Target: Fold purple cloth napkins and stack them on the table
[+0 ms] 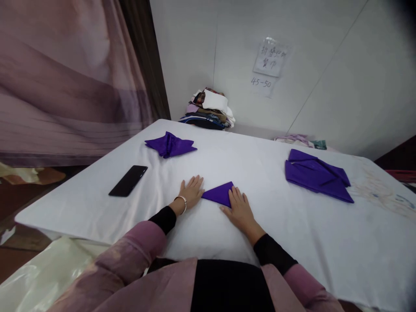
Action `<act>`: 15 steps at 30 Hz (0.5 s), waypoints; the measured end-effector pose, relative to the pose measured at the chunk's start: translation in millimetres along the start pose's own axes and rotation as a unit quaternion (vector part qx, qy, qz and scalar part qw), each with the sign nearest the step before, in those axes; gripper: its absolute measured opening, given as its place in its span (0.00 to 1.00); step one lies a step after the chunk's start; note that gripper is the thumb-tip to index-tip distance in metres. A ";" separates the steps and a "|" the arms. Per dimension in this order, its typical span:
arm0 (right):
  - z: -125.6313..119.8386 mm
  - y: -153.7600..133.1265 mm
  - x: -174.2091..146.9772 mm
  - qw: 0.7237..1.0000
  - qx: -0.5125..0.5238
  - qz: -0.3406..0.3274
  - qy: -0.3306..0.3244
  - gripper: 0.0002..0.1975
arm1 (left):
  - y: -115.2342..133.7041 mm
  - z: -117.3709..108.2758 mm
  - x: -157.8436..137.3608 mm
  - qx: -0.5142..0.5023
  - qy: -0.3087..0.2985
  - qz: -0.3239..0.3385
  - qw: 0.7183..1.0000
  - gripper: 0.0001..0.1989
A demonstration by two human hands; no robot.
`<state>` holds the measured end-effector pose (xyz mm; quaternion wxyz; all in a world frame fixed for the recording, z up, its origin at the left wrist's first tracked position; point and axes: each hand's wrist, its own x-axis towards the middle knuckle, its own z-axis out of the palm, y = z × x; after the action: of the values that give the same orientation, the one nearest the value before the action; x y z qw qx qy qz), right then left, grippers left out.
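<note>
A purple cloth napkin (217,194), folded into a small triangle, lies flat on the white-covered table (260,251) in front of me. My left hand (191,191) rests flat on the tablecloth, its fingers spread and their tips by the triangle's left point. Across from it, my right hand (239,208) lies with outstretched fingers over the triangle's right edge, hiding part of that side. Farther off on the left sits a purple napkin folded into a pointed, knotted shape (170,145). Several layers of purple cloth (315,175) are stacked at the right.
A black phone (128,181) lies on the table's left side. Behind the far edge are a pile of folded clothes (211,108) and more fabric (299,140). Handwritten signs (269,58) hang on the wall. A pink curtain (65,78) hangs at the left.
</note>
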<state>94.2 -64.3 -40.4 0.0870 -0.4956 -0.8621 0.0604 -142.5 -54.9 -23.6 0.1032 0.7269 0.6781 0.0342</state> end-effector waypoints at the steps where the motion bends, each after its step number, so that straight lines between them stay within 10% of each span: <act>1: -0.3 -0.3 0.2 1.000 0.002 0.000 -0.002 0.40 | 8.7 -2.6 1.5 -0.004 0.014 -0.001 1.000 0.28; 7: -4.9 -3.2 1.6 1.000 0.022 0.007 -0.001 0.38 | 74.0 2.4 19.3 -0.013 0.036 0.203 0.978 0.31; 15: -17.8 -10.5 5.5 0.997 0.080 0.010 0.004 0.42 | 71.5 21.6 38.8 0.002 -0.017 0.204 0.979 0.35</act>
<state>86.3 -64.5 -20.5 0.1286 -0.4959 -0.8492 0.1279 -65.5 -22.9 -34.1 0.1039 0.8509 0.5134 0.0410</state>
